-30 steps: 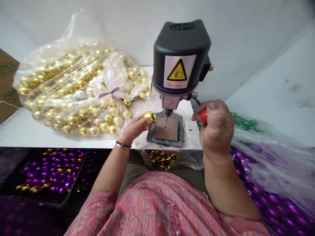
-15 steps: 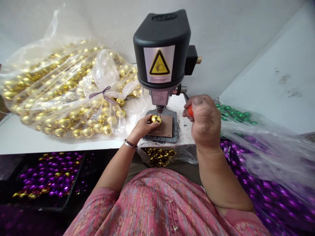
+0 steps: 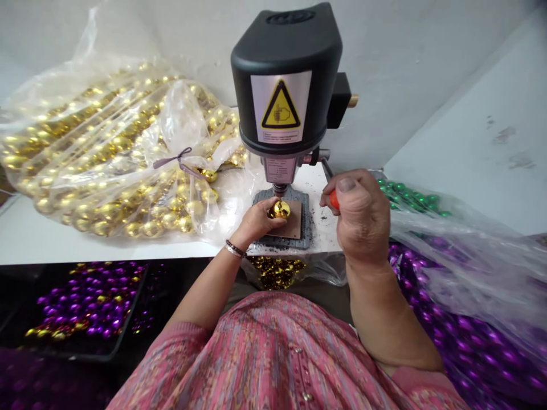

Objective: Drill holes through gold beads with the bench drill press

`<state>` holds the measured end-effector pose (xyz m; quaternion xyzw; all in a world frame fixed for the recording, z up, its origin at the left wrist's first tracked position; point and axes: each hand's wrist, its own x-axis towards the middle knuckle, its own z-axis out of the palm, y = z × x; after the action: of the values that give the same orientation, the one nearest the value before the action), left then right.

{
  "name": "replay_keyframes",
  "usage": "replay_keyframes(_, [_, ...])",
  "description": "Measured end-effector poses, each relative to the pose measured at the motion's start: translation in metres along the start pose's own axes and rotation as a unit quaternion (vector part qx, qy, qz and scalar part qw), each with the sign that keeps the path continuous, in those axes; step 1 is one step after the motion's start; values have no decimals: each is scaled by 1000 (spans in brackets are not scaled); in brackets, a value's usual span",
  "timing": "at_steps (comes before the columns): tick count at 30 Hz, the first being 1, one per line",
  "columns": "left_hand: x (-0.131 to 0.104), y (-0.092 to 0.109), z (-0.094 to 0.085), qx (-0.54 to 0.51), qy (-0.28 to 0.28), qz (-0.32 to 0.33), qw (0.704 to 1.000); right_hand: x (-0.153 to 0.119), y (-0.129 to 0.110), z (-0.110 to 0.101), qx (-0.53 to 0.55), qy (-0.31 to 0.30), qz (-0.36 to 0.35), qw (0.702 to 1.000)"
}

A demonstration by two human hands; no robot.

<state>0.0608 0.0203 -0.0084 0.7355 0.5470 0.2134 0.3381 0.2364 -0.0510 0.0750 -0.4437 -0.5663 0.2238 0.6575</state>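
Note:
A small drill press (image 3: 286,85) with a black housing stands on the white table, a hand-warning label on its front. My left hand (image 3: 257,221) pinches a shiny gold ball (image 3: 281,210) between thumb and fingers. The ball is right under the chuck (image 3: 280,189), above a brown board (image 3: 291,226) on the grey base (image 3: 304,206). Whether the bit touches the ball I cannot tell. My right hand (image 3: 362,219) is wrapped round the red knob (image 3: 334,199) of the press's feed lever (image 3: 327,169).
Left of the press lies a tied clear bag of gold balls (image 3: 106,165). An open bag of gold balls (image 3: 277,272) hangs below the table edge. Purple and gold balls (image 3: 92,302) fill a dark crate at lower left. Green balls (image 3: 412,195) and bagged purple balls (image 3: 461,330) are at right.
The gold ball in my left hand has moved slightly right, to beneath the chuck. My right hand keeps its grip on the lever knob. The view has shifted a little.

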Motion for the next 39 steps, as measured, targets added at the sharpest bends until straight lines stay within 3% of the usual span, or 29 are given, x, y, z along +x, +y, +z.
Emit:
replay_keyframes(8, [-2, -4, 2, -34, -6, 2, 999, -11, 13, -6, -47, -12, -30, 998])
replay_keyframes(15, [-3, -5, 3, -49, -8, 19, 999, -19, 33, -1, -57, 19, -47, 997])
replay_keyframes(26, [-3, -8, 7, -39, 2, 28, 999, -30, 66, 11, -5, 58, -49, 997])
replay_keyframes(30, [-2, -11, 9, -54, 4, 22, 998, -22, 51, 12, 15, 70, -52, 996])
replay_keyframes(34, [-7, -8, 6, -76, 2, 22, 997, 5, 10, 11, 32, 96, -37, 994])
replay_keyframes(36, [-16, -6, 0, -74, -3, 25, 997, 18, -9, 11, 61, 93, 14, 994])
replay_keyframes(39, [-36, -6, -15, -63, -61, 34, 996, 27, -24, 12, 72, 87, 56, 992])
